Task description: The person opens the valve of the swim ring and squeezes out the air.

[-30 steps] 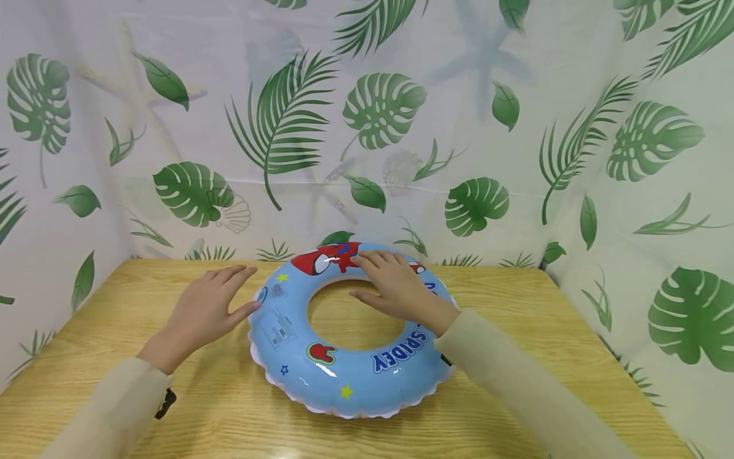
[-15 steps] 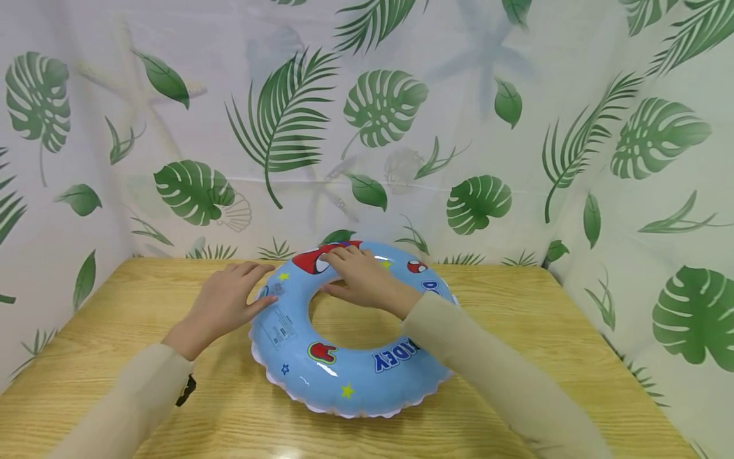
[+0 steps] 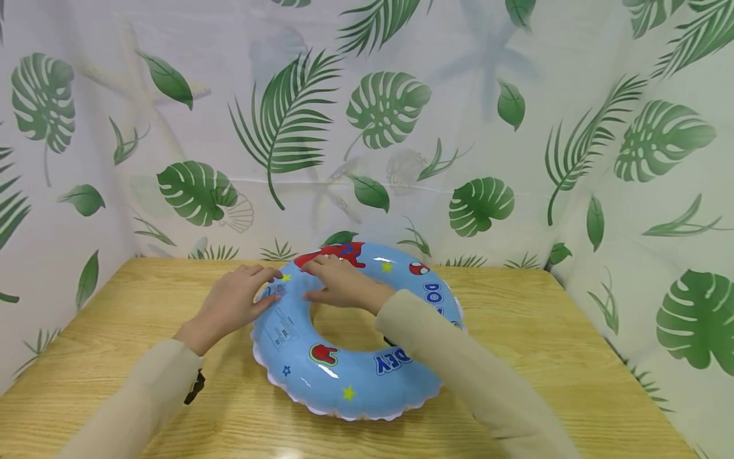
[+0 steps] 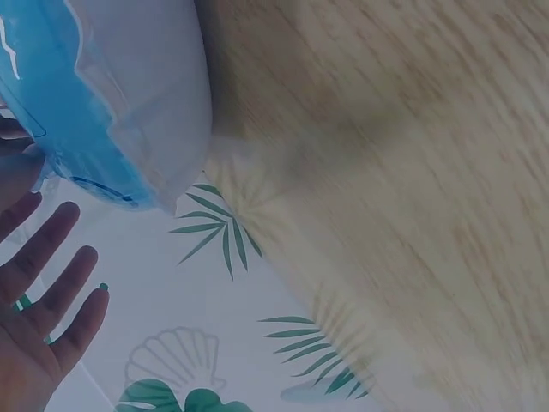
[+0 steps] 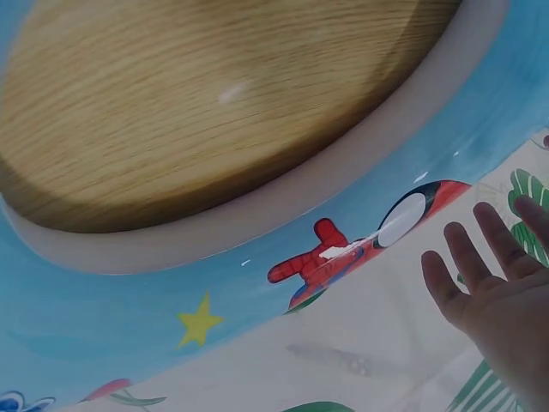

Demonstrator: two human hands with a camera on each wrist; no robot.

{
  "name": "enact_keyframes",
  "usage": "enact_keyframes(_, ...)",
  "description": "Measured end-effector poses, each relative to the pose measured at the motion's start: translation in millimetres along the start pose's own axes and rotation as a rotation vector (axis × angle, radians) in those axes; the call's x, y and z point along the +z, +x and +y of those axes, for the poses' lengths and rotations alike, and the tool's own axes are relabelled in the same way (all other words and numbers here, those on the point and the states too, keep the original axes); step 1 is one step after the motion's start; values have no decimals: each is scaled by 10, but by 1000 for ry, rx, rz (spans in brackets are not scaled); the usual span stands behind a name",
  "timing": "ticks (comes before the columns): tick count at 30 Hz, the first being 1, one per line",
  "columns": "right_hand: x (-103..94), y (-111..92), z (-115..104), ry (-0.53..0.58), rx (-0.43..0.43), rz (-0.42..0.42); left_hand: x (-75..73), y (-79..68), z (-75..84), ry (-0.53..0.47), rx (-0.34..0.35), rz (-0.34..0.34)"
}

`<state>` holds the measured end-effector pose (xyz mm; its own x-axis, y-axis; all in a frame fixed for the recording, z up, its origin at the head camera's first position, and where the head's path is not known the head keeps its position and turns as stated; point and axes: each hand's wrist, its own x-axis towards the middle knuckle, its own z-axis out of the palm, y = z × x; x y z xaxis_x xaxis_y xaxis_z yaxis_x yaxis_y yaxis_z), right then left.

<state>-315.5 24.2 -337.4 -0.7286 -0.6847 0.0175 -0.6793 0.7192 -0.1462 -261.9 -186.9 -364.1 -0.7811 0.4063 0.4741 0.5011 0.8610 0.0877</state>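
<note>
Leaf-printed cloth (image 3: 390, 108) hangs beyond the hands, behind a wood-grain table (image 3: 516, 319). On the table, in front of and between the forearms, lies a light-blue inflatable swim ring (image 3: 367, 380) with red cartoon prints. Being round, it has no long axis; its clear air valve (image 3: 280, 289) lies between the hands, just beside the left thumb, so the left hand (image 3: 237, 296) is nearer to it. That hand is at the ring's outer edge, fingers spread and slightly bent, gripping nothing; whether its thumb touches the valve I cannot tell. The right hand (image 3: 344, 282) reaches across the hole from the other side, over the ring's far section, fingers loosely extended and holding nothing; contact with the vinyl is unclear. Compared with a second ago, the right hand has shifted toward the left one, the left has edged inward, and the ring lies essentially unmoved.
</note>
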Motion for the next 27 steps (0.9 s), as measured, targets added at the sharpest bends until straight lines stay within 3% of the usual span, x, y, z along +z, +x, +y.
enact_keyframes(7,78,59,-24,62,-39,-10,32,8,-5,-78,-13,-18)
enact_keyframes(27,205,147,-46,134,17,-35,88,34,-9,-145,-60,-54)
